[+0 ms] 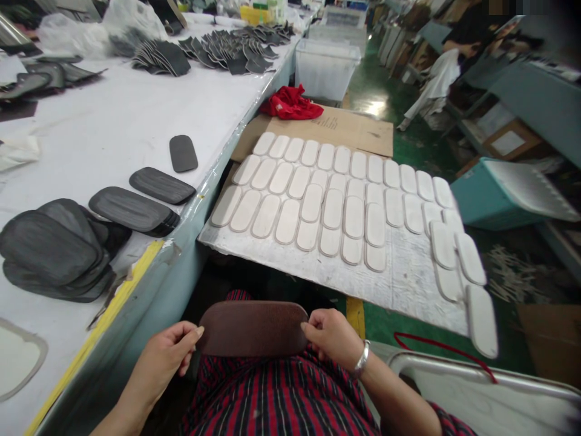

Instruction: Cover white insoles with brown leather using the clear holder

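Brown, with a dull sheen, the panel (254, 329) spans the space between the two hands, broad face up, just above the striped cloth (272, 399) over the worker's lap. The left hand (170, 348) pinches one end with thumb and fingers; the right hand (333, 339), a bracelet (362, 358) at its wrist, pinches the other. So the hands are apart, each clamped on an end, and nothing else shows in either. Doing this well, I judge, calls for a light hold: thumbs near the rim, so the broad face takes no marks, and even support from both sides, since a thin piece would probably bow if the hands crowded inward. From here I cannot tell whether that face is wet, so I'd handle it as though it were. Beyond the left hand, dark ovals (49, 248) lie heaped on the table (113, 121), whose yellow edge (144, 266) is near enough to snag a careless wrist. Ahead of both hands, and spreading off past the right, a board (408, 266) bears rows of white ovals (311, 203), some lapping others; a low sweep could jog them. Below the right forearm sits a tray (408, 362) with a red cord (447, 347) by its rim, worth minding with the elbow.
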Motion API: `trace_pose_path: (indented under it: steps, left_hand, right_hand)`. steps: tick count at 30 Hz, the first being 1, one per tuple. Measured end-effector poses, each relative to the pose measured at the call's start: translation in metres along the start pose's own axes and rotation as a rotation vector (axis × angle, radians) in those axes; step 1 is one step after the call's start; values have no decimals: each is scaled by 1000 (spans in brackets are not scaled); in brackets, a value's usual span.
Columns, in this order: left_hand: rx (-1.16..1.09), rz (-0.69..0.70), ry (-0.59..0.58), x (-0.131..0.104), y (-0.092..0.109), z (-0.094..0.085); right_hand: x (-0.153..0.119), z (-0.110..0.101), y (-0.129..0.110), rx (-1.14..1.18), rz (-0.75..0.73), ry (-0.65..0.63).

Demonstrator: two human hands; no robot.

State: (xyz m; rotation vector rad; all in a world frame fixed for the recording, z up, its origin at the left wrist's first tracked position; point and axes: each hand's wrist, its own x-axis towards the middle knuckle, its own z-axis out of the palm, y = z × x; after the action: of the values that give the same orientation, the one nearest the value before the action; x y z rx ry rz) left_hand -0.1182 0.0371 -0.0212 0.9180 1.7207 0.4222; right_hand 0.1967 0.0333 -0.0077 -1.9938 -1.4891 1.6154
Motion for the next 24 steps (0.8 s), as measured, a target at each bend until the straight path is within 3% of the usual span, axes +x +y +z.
trace_pose_path:
  steps: [4, 8, 12, 15, 19, 22, 24]
  left_hand:
    - [93, 35, 25, -4, 7, 1]
    - [286, 113, 51, -6, 16, -4]
    - [675, 357, 221, -12, 25, -13]
    - [791, 656, 339, -24, 29, -3]
    - [817, 1100, 132, -43, 34, 40]
    - [871, 1208, -32, -48, 35, 63]
    - [889, 1206, -48, -46, 36, 66]
  right_hand:
    - [1, -8, -8, -161, -89, 33]
    - [3, -16, -5, -190, -60, -31]
    - [1, -20, 11, -83, -43, -58]
    - [-5, -21, 21, 19, -88, 51]
    - [-14, -15, 23, 34, -267, 345]
    - [-18, -7, 18, -20, -443, 452]
    - [-17, -2, 15, -125, -542, 438]
